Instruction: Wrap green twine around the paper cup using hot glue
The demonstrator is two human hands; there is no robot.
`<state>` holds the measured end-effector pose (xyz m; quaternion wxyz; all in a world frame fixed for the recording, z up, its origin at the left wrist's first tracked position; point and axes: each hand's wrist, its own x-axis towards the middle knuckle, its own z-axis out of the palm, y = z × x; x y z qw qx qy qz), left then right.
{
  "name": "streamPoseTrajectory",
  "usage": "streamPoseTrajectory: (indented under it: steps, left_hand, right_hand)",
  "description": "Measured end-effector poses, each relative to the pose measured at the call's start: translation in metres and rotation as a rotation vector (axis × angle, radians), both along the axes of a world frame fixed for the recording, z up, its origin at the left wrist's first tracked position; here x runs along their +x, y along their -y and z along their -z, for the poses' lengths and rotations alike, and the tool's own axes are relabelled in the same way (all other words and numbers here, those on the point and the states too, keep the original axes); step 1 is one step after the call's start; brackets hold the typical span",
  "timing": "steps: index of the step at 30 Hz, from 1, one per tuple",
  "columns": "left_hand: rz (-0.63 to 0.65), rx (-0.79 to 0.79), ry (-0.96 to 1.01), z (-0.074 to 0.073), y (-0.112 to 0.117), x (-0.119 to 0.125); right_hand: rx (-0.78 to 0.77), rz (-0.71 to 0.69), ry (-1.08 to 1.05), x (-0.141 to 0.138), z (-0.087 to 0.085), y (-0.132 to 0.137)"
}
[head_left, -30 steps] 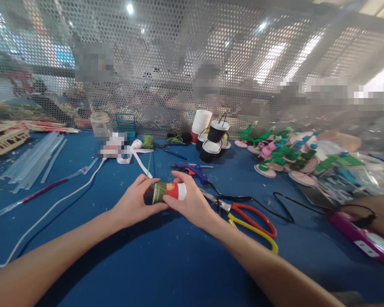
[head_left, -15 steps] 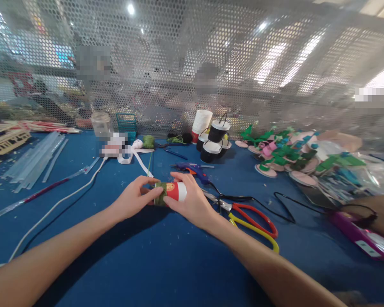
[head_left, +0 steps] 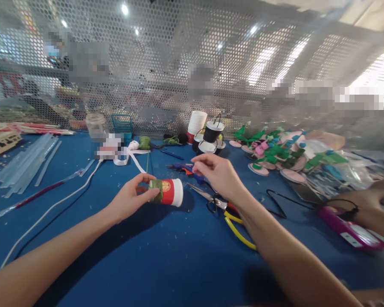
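My left hand (head_left: 136, 194) is closed around the narrow end of a red and white paper cup (head_left: 169, 192), which lies on its side with its rim to the right. Green yarn (head_left: 155, 190) is wound around the cup's base end, and a thin strand runs back towards a green yarn ball (head_left: 144, 142). My right hand (head_left: 219, 172) is apart from the cup, raised over the handle side of a blue glue gun (head_left: 187, 167). Its fingers are curled together; whether anything is between them is hidden. Scissors (head_left: 222, 204) with red and yellow handles lie under my right forearm.
Black-wrapped cups (head_left: 213, 132) and stacked white cups (head_left: 197, 121) stand at the back. Green and pink craft pieces (head_left: 281, 153) crowd the right. Another person's arm (head_left: 368, 209) is beside a purple power strip (head_left: 348, 228). Glue sticks (head_left: 28, 162) and a white cable (head_left: 57, 200) lie left.
My right hand has let go of the cup and moved right and up, towards the glue gun. My left hand still holds the cup, whose white rim now shows.
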<state>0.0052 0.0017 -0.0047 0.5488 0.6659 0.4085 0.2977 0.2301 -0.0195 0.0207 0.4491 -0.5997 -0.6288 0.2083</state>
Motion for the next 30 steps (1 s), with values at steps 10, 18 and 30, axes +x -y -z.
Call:
streamPoseTrajectory:
  steps: [10,18,30]
  left_hand:
    - [0.036,0.089,-0.045,0.0,0.001,-0.002]
    - [0.029,0.057,-0.042,-0.001,0.001,-0.002]
    - [0.003,0.086,-0.031,0.003,-0.003,-0.005]
  right_hand:
    - [-0.417,0.161,0.378,0.023,0.03,-0.036]
    - [-0.352,0.141,0.068,0.014,0.025,-0.024]
    - [-0.323,-0.107,-0.095,-0.011,-0.005,0.049]
